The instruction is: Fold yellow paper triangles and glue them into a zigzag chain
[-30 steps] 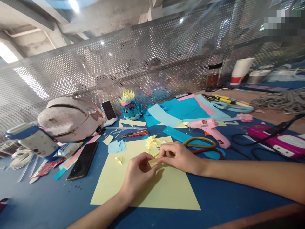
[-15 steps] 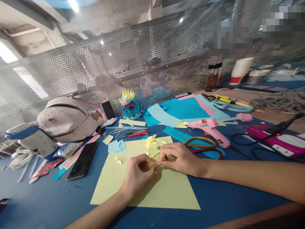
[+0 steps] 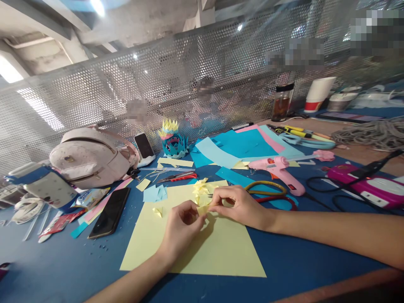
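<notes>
On the blue desk (image 3: 280, 261), nearest the person, a large yellow sheet (image 3: 217, 250) lies flat as a work surface. Just above it the left hand (image 3: 183, 223) and right hand (image 3: 238, 208) meet, each pinching a small piece of yellow paper (image 3: 203, 209) between thumb and fingers, the left at its near-left side, the right at its other end. The step in hand looks like folding this piece; the fingers hide much of it, so how far the fold has got is hard to tell. The next move would call for lining up the edges and pressing the crease firm without letting the paper slip. Slightly farther, a folded yellow piece (image 3: 158, 212) sits alone to the left, and just beyond the fingertips is a cluster of folded yellow pieces (image 3: 200, 190), probably finished ones of the same kind. Scissors (image 3: 268, 183) lie right of the right hand, with a pink glue gun (image 3: 279, 169) past them. Well beyond stands a blue, pink and yellow paper ornament (image 3: 175, 145) with pointed tips, before a perforated screen (image 3: 158, 80).
</notes>
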The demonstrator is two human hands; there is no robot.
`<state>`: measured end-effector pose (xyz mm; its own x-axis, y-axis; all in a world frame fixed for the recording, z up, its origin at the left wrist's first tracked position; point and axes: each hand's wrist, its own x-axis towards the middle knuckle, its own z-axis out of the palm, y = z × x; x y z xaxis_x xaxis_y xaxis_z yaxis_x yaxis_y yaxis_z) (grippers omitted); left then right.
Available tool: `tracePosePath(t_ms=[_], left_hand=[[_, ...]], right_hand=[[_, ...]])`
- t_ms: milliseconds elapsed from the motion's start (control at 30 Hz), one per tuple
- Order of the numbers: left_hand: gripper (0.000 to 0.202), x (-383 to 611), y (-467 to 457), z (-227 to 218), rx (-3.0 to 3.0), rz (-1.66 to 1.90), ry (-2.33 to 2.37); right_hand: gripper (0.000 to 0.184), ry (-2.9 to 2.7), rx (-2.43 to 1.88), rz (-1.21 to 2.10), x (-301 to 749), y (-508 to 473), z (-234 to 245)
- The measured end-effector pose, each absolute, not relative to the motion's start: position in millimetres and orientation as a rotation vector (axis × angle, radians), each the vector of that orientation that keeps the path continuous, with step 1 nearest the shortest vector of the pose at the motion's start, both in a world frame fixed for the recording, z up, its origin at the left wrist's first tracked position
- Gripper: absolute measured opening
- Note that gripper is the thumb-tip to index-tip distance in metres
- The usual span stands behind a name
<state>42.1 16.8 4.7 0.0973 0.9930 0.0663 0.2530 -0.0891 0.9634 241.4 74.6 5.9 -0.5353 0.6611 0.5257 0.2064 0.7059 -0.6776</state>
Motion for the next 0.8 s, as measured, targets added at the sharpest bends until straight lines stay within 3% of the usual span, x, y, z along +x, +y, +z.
tracePosePath(t_ms=[400, 800], left_hand=[[0.029, 39.5, 17.5, 2.7, 1.456, 1.032, 1.285], [0.029, 38.3, 17.3, 5.5, 1.438, 1.093, 1.241]], right_hand=[[0.027, -2.077, -0.649, 0.731, 241.4, 76.7, 1.9], [0.037, -1.98, -0.758, 0.909, 239.3, 74.4, 13.8]])
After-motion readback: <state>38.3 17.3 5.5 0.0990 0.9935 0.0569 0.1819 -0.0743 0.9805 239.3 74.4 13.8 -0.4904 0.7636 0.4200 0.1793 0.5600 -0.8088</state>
